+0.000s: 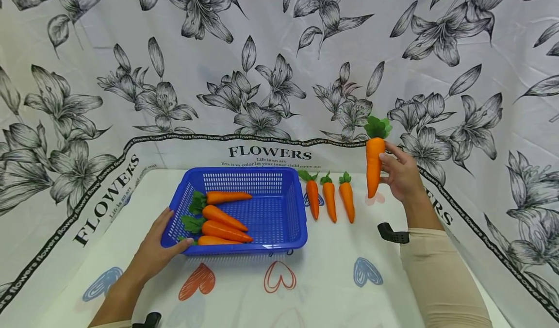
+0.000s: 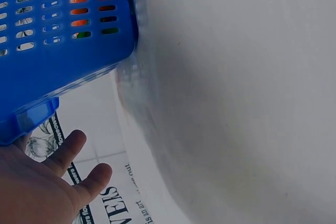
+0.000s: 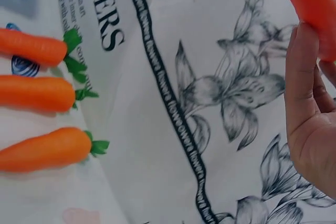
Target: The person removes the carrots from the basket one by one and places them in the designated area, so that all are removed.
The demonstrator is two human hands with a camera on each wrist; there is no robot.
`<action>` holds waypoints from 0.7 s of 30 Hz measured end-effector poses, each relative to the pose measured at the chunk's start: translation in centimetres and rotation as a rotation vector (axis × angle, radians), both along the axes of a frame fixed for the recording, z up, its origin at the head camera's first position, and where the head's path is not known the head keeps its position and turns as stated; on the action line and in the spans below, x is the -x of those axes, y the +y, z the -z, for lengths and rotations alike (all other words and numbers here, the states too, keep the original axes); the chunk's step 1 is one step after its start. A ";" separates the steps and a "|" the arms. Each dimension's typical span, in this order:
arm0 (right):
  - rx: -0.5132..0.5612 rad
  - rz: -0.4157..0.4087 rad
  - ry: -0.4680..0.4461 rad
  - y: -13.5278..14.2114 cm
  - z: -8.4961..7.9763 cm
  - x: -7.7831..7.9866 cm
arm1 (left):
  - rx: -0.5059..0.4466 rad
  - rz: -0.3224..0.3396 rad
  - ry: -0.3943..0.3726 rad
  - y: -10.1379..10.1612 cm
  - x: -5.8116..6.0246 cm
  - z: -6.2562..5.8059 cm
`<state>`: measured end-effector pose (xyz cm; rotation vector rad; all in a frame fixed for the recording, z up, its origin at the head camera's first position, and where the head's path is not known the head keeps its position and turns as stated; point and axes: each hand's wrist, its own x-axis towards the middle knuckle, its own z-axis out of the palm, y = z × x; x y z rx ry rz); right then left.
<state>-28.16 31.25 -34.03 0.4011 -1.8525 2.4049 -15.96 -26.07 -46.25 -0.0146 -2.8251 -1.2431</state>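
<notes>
My right hand [image 1: 402, 172] holds a carrot [image 1: 374, 165] upright by its side, above the table, with its green leaves at the top and its tip pointing down. To the left of it, three carrots [image 1: 329, 201] lie side by side on the table, leaves toward the back. A blue plastic basket [image 1: 272, 221] stands left of these, with several carrots [image 1: 224, 217] in its left part, leaves to the left. My left hand [image 1: 150, 248] rests at the basket's front left corner, its thumb over the front rim. In the left wrist view two of its fingers [image 2: 94, 179] stretch out straight, away from the basket.
A white cloth with printed hearts [image 1: 280, 276] covers the table. Behind it and at both sides hangs a white sheet printed with flowers [image 1: 262, 92]. Black camera mounts [image 1: 393, 233] are worn on both wrists.
</notes>
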 end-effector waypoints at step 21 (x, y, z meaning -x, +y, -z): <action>-0.085 0.125 -0.214 2.5 5.1 3.3 | 0.010 -0.017 0.001 0.0 0.1 0.1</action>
